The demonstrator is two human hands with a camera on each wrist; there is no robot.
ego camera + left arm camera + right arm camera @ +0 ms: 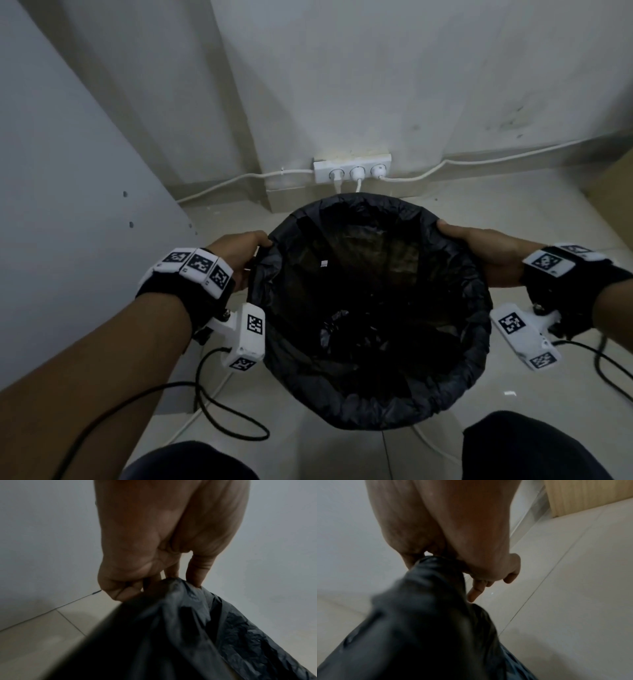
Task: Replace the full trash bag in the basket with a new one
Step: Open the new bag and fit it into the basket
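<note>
A black trash bag [445, 387] lines a round basket on the floor, its edge folded over the rim all round. The basket itself is hidden under the plastic. Dark crumpled waste lies deep inside. My left hand [245, 253] grips the bag's edge at the left side of the rim; in the left wrist view the left hand [135, 582] has its fingers curled on a fold of the bag [197, 622]. My right hand [476, 245] grips the edge at the right side; in the right wrist view the right hand [453, 563] pinches bunched plastic of the bag [426, 608].
A white power strip [352, 168] with three plugs is fixed low on the wall just behind the basket, and its white cords run along the floor. A grey panel [68, 222] stands close on the left. My knees [513, 448] are just in front. Black cables [219, 404] trail on the tiles.
</note>
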